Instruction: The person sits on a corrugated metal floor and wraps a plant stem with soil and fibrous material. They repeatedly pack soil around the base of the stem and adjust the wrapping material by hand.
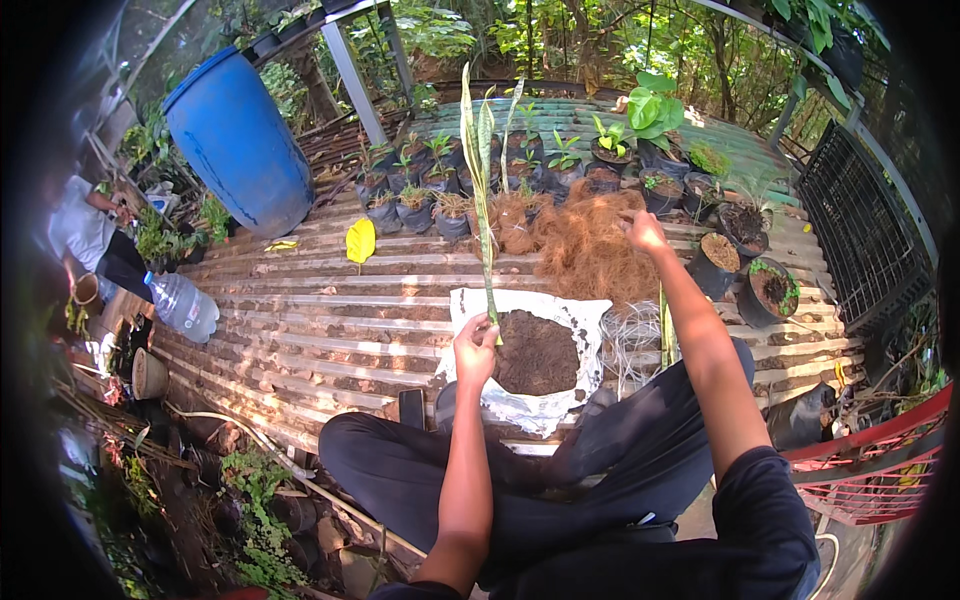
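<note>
My left hand [475, 349] is closed around the base of a snake plant [484, 217], whose long, yellow-edged leaves stand upright. Just right of and below that hand lies dark soil [536, 356] on a white plastic sack [596, 315]. My right hand [643, 231] is at the right edge of a heap of brown coconut fibre [592, 247], its fingers bent; whether they pinch any fibre cannot be made out. A tangle of pale string [637, 341] lies between the sack and my right knee, beside another variegated leaf [667, 330].
Potted seedlings in black bags [454, 217] line the back of the corrugated sheet [300, 300]. Black pots [712, 266] stand at right, near a black crate [859, 225]. A blue barrel [240, 142], a water bottle [184, 307] and another person [97, 225] are at left. A phone [412, 409] lies by my knee.
</note>
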A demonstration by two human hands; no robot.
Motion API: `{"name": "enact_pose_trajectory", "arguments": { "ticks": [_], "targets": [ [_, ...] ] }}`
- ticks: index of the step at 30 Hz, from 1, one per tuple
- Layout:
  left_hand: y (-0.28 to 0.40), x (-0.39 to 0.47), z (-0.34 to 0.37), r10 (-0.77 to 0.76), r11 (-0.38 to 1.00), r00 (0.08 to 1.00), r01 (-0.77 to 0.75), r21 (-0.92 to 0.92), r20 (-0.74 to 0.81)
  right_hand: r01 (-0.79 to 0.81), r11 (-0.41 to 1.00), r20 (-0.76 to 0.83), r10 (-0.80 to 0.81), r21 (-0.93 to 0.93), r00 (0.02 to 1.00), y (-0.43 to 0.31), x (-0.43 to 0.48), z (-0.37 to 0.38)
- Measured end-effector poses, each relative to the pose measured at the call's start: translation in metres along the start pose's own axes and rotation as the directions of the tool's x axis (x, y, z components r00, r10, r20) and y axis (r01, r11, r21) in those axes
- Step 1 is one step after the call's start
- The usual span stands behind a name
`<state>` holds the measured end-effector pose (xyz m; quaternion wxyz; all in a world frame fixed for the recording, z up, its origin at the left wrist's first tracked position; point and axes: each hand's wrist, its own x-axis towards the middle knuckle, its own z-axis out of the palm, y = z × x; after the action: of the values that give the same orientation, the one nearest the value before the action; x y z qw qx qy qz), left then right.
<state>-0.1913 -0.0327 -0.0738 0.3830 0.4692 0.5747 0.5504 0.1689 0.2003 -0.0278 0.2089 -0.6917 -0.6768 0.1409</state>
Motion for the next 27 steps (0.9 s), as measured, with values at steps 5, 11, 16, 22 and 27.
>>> {"name": "enact_pose_trajectory", "arguments": {
  "ticks": [5,11,16,22,27],
  "targets": [
    [0.0,-0.001,-0.002,-0.026,0.999,1.0,0.026,0.022,0.009,-0.048,0.999,-0.098,0.05,0.025,0.994,-0.022,-0.015,-0.013],
    [-0.003,0.0,-0.002,-0.032,0.997,0.999,0.033,0.064,-0.011,-0.156,0.988,-0.088,0.156,0.006,0.984,-0.027,-0.028,0.003],
    [-0.015,0.001,0.001,0.002,0.999,1.0,-0.001,0.051,-0.017,-0.169,0.888,0.295,0.039,0.428,0.955,-0.014,-0.058,0.068],
    [-0.023,0.0,0.0,-0.005,0.998,1.0,0.005,0.058,-0.006,-0.099,0.903,0.586,-0.184,0.418,0.789,-0.012,-0.146,0.158],
    [-0.016,-0.003,-0.003,0.007,0.997,1.0,-0.005,0.074,-0.025,0.211,0.977,0.573,-0.166,-0.013,0.802,-0.027,-0.224,0.19]
  ]
}}
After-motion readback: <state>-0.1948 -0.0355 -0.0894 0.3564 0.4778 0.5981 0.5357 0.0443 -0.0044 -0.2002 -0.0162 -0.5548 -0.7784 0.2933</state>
